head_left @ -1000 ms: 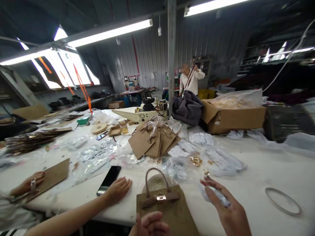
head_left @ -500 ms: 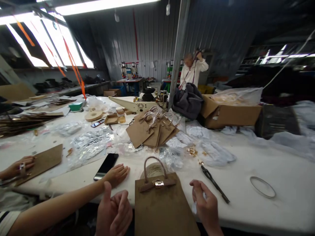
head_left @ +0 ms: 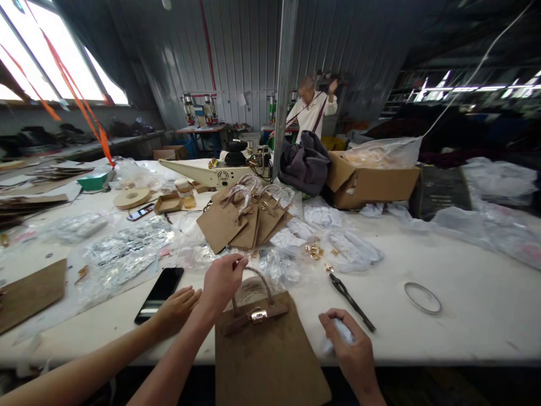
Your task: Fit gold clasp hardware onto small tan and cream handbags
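A brown felt handbag [head_left: 270, 355] with a gold clasp [head_left: 257, 316] lies flat at the table's near edge. My left hand [head_left: 222, 279] is closed around the left side of its looped handle [head_left: 264, 279]. To the right of the bag, my right hand [head_left: 346, 344] is curled around a small white crumpled piece [head_left: 340, 332] that I cannot name. Black pliers [head_left: 350, 293] lie just beyond my right hand.
A co-worker's hand [head_left: 175, 307] rests flat beside a black phone [head_left: 159, 286] at left. A pile of brown bags [head_left: 243, 220], plastic wrappers [head_left: 122, 254], gold fittings [head_left: 315, 251], a metal ring [head_left: 422, 298], a cardboard box [head_left: 372, 180] and a machine [head_left: 211, 173] are on the table. A person stands at the back.
My left hand has risen from below the table edge and closed on the bag's handle. My right hand has stayed curled on the white piece. The view has tilted down and to the right.
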A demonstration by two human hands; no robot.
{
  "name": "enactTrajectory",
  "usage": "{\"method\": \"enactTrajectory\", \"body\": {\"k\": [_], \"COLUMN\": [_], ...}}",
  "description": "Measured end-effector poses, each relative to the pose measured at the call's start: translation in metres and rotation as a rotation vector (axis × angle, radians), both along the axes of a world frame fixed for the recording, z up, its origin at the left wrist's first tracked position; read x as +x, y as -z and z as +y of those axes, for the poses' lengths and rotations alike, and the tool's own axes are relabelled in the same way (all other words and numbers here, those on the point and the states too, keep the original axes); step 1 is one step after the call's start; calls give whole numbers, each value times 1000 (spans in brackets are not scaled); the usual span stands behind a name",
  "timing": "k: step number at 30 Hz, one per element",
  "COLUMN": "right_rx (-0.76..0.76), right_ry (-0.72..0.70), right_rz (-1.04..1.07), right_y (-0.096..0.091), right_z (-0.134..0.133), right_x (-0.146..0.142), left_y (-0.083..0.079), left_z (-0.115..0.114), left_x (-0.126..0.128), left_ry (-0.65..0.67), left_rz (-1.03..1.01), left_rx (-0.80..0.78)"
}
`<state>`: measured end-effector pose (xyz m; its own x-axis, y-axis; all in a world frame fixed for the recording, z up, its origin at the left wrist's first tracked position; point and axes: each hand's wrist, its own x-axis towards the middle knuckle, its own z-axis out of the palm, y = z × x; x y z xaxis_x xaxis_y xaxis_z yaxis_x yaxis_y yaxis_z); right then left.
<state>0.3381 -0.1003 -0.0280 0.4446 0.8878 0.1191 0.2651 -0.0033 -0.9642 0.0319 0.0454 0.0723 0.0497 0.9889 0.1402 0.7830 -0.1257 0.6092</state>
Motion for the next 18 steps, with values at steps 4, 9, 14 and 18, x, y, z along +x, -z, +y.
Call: {"method": "enactTrajectory", "body": {"k": [4, 9, 14, 18], "right_rx": [5, 17, 21, 42], "right_ry": [-32, -45, -75, -77], "right_rz": [-7, 34, 56, 60], "right_y": [8, 9, 0, -5], "right_z": [2, 2, 1, 0], "right_x": [-4, 0, 1, 1], "left_y": [6, 35, 36, 26], "left_z": [64, 92, 89, 88], "left_x": [34, 46, 43, 33], "left_ry": [36, 106, 106, 59], "left_rz": [414, 562, 634, 660], "left_rx": [-141, -195, -172, -152]}}
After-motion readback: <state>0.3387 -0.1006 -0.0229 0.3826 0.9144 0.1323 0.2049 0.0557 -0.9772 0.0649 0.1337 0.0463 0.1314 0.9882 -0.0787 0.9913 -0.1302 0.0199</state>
